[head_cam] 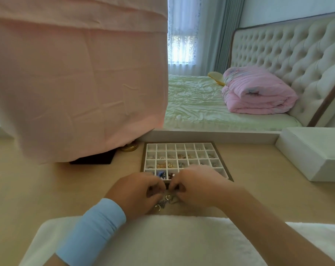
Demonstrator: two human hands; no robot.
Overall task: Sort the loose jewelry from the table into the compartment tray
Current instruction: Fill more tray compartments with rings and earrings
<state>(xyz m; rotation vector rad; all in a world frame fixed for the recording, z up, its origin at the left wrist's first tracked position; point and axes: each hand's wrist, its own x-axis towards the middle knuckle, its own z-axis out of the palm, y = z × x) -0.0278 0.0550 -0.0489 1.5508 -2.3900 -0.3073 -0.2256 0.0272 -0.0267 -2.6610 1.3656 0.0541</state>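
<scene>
Loose jewelry [165, 201], a small tangle of silver rings and chains, lies on the worktop [38, 189] at lower centre of the frame, just before the near edge of the compartment tray [180, 143]. The tray's white grid holds small gold and silver pieces in its middle rows and blue and dark pieces in its near row. The left hand [138, 191] and right hand [197, 187] meet over the tangle, fingers curled, pinching at its pieces. A blue wristband [93, 231] wraps the left wrist. A white box [312, 154] sits at right.
</scene>
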